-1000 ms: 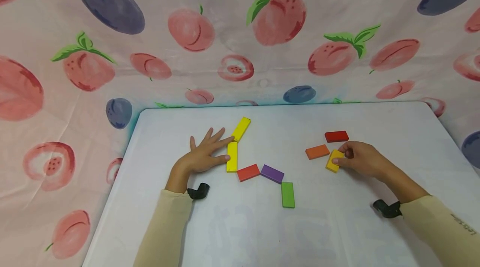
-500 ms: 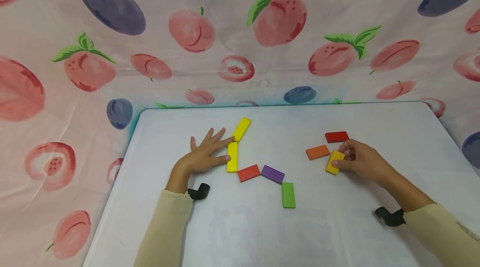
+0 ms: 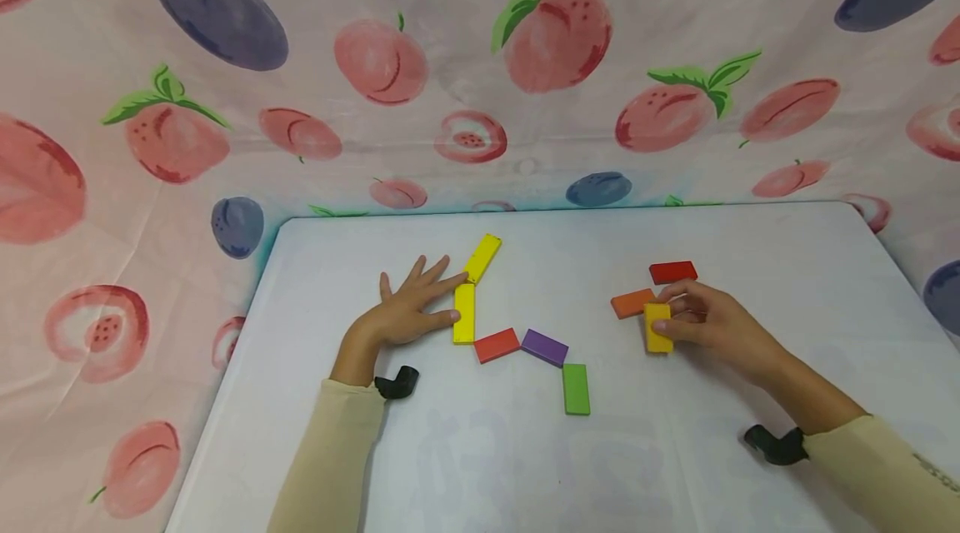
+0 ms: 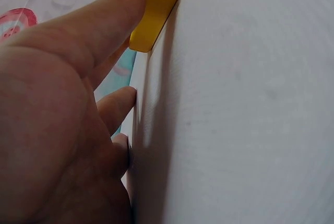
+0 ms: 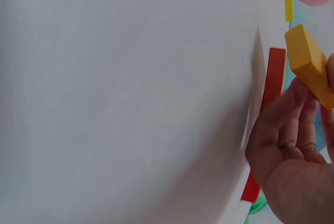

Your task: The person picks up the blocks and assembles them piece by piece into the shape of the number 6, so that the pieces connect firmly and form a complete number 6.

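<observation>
My left hand (image 3: 405, 310) lies with spread, straight fingers. Its thumb touches the upright-lying yellow block (image 3: 466, 316), and its index fingertip reaches the joint with a second, slanted yellow block (image 3: 484, 256). In the left wrist view the thumb meets a yellow block's (image 4: 156, 12) side. My right hand (image 3: 712, 323) pinches an amber-yellow block (image 3: 658, 331) between thumb and fingers; the right wrist view shows this amber-yellow block (image 5: 302, 59) tilted and raised off the surface. Behind it, partly covered, is an orange block (image 3: 632, 303), with a red block (image 3: 672, 272) farther back.
From the lower end of the yellow blocks run a red-orange block (image 3: 497, 346), a purple block (image 3: 545, 347) and a green block (image 3: 576, 390), laid corner to corner. They lie on a white table (image 3: 480, 466). A fruit-print cloth (image 3: 465, 0) hangs behind the far edge.
My right hand has shifted slightly left with the amber-yellow block, which has turned more upright in the head view and now overlaps the orange block's end. My left hand stays put.
</observation>
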`<state>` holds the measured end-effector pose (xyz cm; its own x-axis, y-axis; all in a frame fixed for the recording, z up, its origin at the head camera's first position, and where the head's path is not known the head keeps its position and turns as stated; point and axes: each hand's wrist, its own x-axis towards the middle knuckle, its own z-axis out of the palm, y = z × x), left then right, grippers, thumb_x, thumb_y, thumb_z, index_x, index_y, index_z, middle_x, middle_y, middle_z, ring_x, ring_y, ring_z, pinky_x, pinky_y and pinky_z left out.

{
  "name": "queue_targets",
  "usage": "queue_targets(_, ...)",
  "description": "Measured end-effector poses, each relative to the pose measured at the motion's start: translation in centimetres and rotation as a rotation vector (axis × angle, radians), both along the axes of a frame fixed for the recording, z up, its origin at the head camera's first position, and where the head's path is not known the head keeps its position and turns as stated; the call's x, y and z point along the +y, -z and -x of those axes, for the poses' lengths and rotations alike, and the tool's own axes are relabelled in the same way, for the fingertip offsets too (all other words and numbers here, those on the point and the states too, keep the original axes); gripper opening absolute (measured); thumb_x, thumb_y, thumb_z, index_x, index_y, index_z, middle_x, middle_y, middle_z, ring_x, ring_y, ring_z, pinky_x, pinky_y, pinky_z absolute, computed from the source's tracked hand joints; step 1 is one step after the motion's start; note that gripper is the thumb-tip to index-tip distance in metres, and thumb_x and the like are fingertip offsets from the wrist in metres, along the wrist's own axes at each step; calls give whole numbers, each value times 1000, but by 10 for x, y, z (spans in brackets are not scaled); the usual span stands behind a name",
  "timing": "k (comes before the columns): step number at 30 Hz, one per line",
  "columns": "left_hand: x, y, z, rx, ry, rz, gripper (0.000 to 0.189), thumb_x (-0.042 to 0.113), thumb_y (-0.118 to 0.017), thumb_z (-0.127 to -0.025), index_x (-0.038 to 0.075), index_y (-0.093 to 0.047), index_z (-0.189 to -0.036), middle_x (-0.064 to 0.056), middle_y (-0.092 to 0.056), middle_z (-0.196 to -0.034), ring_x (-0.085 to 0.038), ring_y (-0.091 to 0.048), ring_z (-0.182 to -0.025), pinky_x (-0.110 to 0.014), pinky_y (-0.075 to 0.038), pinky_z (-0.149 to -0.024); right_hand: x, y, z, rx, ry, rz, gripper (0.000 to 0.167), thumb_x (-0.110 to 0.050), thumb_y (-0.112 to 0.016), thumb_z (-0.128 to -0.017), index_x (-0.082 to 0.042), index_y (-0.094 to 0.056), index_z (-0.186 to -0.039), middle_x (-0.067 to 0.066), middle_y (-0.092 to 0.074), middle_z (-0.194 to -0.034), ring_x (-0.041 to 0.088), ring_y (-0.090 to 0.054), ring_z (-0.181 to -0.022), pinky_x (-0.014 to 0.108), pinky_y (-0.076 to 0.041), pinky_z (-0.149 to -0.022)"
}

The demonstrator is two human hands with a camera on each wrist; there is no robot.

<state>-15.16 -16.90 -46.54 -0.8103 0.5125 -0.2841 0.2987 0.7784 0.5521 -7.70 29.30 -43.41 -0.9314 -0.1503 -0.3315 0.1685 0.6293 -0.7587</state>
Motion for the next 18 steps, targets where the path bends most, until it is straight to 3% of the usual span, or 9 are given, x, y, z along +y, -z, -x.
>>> queue_targets(8, -1, 1, 0, -1, 6, 10, 67, 60, -57, -98, 47, -31, -158, 10, -6, -173, -26, 12, -161, -74, 23, -112, -12, -4, -2, -36, -15, 106, 52, -34, -73, -95, -9, -53, -136, 16, -57, -120, 22, -61, -97, 24, -59, -75)
queue_targets(18, -1, -1, -1, 3, 6, 2, 66, 58, -57, -98, 46, -32, -158, 10, -6, -173, -26, 12, -161, -74, 23, -112, -28, -4, 0, -133, -18, 174, 62, -42, -71, -95, -12, -48, -144, 15, -54, -136, 30, -54, -116, 32, -62, -82)
